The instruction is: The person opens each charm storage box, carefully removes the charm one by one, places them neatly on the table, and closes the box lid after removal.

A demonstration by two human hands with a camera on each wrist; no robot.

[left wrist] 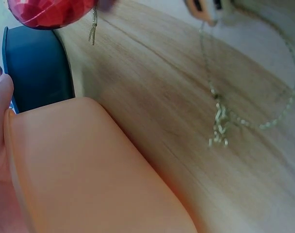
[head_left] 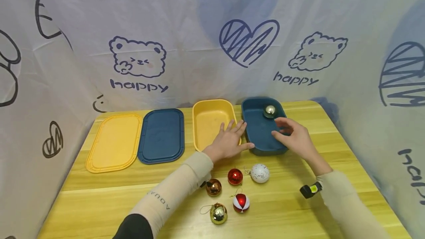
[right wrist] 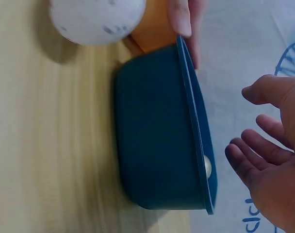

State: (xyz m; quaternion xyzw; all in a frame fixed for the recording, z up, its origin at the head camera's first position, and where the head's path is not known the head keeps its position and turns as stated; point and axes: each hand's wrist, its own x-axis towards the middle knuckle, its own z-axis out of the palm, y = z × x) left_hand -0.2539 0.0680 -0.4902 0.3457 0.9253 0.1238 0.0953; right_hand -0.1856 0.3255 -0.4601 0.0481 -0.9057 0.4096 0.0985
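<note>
In the head view my left hand (head_left: 229,141) lies spread across the right rim of the yellow box (head_left: 207,145), its thumb and fingertips at the near-left rim of the dark blue box (head_left: 265,149). Above the blue box's right side hovers my right hand (head_left: 293,135), thumb and fingers parted, holding nothing. A silvery Christmas ball (head_left: 270,111) sits inside at the back right. In the right wrist view, part of that ball (right wrist: 207,166) shows past the blue rim. Nearest the boxes on the table are a red ball (head_left: 235,176) and a white speckled ball (head_left: 260,173).
A copper ball (head_left: 214,187), a gold ball (head_left: 218,214) and a red-and-white ball (head_left: 241,203) lie closer to me. To the left, a yellow lid (head_left: 114,143) and a blue lid (head_left: 161,135) lie flat. A printed cloth (head_left: 189,62) hangs behind the table.
</note>
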